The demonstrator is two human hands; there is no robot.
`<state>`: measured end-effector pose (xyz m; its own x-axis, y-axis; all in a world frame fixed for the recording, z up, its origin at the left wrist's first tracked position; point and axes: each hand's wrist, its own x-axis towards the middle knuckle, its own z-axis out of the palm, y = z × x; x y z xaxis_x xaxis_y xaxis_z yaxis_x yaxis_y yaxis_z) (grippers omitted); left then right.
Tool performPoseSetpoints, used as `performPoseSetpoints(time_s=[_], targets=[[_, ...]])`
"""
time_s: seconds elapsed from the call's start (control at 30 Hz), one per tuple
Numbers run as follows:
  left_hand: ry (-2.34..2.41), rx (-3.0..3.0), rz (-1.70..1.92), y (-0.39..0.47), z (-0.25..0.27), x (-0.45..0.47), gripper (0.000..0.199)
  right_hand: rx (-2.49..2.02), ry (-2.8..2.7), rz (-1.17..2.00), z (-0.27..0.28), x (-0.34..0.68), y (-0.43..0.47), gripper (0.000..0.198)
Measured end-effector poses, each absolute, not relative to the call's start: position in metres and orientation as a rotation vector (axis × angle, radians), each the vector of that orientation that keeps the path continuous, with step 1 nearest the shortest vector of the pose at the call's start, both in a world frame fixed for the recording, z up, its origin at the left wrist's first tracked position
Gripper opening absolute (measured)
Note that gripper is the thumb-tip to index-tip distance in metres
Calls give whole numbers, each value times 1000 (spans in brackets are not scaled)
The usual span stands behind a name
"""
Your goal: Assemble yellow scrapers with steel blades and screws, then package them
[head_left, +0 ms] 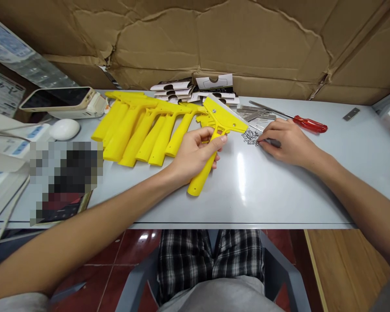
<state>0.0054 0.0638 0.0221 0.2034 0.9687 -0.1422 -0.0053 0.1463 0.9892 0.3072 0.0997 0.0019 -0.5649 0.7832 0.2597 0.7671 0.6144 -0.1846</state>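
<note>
My left hand (198, 151) is closed around the handle of a yellow scraper (203, 175), its head tilted up and a metal blade (225, 108) along the far edge. Two screws show in the scraper's head. Beside the head's right corner lies a pile of small silver screws (249, 136). My right hand (287, 141) is over the pile's right edge, thumb and fingertips pinched at a screw (257, 143). A dark grey piece (274, 142) shows under its curled fingers; what it is I cannot make out. Several more yellow scrapers (143, 125) lie side by side left of my left hand.
A red-handled screwdriver (310, 124) and several flat metal strips (255, 113) lie behind my right hand. One metal plate (351, 114) is farther right. Folded card packages (178, 90) lean near the cardboard wall (214, 39). A phone (56, 99) and white mouse-shaped object (64, 129) stand left.
</note>
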Motion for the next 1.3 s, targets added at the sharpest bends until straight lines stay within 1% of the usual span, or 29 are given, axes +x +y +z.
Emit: performPoseSetpoints(time_s=[0.23, 0.37, 0.53, 0.67, 0.87, 1.03, 1.2, 1.3], targets=[[1107, 1186, 957, 63, 24, 5, 46, -1132, -2564, 141, 4, 309, 97, 34], [1116, 1191, 954, 63, 25, 5, 47, -1138, -2560, 151, 4, 306, 95, 27], [1117, 1196, 946, 63, 24, 5, 47, -1097, -2551, 170, 5, 305, 95, 27], [1123, 1205, 941, 63, 23, 5, 45, -1049, -2586, 199, 6, 306, 94, 24], [1116, 1269, 929, 62, 24, 5, 36, -1088, -2604, 201, 6, 306, 93, 26], [1150, 1328, 868, 62, 27, 3, 34, -1111, -2631, 267, 11, 308, 94, 27], [1122, 1514, 674, 62, 25, 2, 25, -1108, -2412, 415, 18, 295, 85, 33], [1109, 1600, 659, 61, 20, 3, 25, -1078, -2208, 487, 20, 278, 73, 34]])
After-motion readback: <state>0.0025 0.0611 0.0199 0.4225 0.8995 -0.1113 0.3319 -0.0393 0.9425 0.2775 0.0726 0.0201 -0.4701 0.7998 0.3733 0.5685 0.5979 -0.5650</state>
